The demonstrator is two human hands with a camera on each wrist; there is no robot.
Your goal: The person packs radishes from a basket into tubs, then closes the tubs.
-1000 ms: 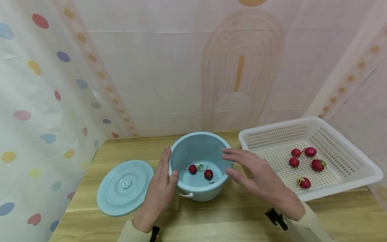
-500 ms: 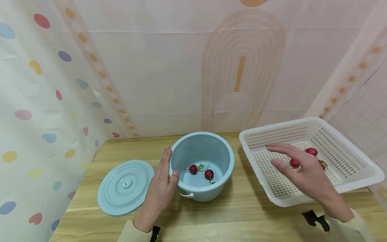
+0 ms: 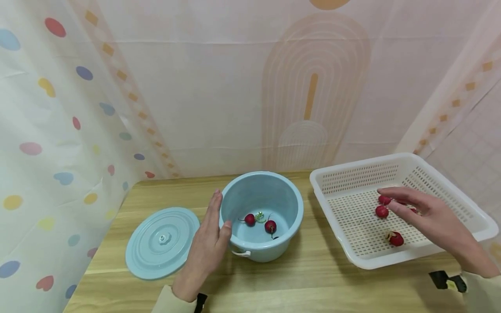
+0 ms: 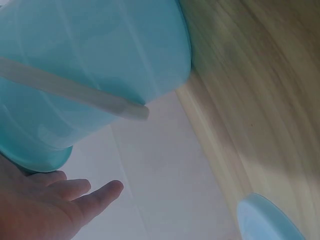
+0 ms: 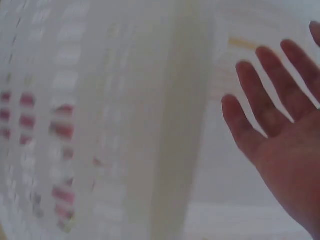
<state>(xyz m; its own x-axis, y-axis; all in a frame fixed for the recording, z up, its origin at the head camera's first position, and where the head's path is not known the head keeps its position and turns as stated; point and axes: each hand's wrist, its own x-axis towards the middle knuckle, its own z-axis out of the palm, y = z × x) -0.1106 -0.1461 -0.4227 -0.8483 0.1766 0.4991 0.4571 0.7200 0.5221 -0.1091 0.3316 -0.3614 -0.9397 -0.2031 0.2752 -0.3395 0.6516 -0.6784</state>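
Note:
My left hand (image 3: pixel 207 248) lies against the left side of the light blue bucket (image 3: pixel 260 250), fingers straight along its rim. In the left wrist view the fingers of that hand (image 4: pixel 65 200) show beside the bucket's rim, with the white handle (image 4: pixel 75 90) across its wall. Inside the bucket are two radishes (image 3: pixel 249 219) and a small green leafy bit (image 3: pixel 260 217). My right hand (image 3: pixel 434 217) hovers over the white plastic basket (image 3: pixel 352 256), fingers spread and holding nothing. Several radishes (image 3: pixel 395 238) lie in the basket, some partly hidden behind that hand.
A round light blue lid (image 3: pixel 162 243) lies flat on the wooden table (image 3: pixel 289 287) left of the bucket. The basket fills the table's right side. Behind the table hangs a patterned curtain (image 3: pixel 219 104), and a dotted one runs along the left.
My right hand has moved from the bucket's right rim across to the right, over the basket. The left hand stays at the bucket, and the radishes have not moved.

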